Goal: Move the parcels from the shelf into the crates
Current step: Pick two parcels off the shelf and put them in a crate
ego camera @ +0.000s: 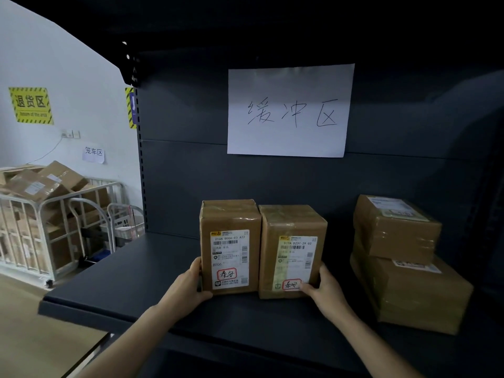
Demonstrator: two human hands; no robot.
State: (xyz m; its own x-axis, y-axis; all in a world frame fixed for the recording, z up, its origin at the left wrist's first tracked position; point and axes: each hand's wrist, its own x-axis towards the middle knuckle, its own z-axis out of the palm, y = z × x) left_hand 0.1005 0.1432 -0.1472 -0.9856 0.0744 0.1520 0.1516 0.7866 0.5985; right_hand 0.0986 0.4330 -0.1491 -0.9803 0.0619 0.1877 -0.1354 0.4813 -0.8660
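Note:
Two upright brown cardboard parcels stand side by side on the dark shelf (131,285). The left parcel (230,222) and the right parcel (293,225) each carry a white shipping label with red handwriting. My left hand (191,285) grips the lower left side of the left parcel. My right hand (326,287) grips the lower right corner of the right parcel, thumb on its front. To the right, a smaller parcel (395,227) lies stacked on a larger flat parcel (417,293). No crate is in view.
A white paper sign (289,110) with handwriting hangs on the shelf's back panel. At the left, a metal cage trolley (41,214) holds several cardboard boxes by a white wall with a yellow sign (30,105). Wooden floor lies below left.

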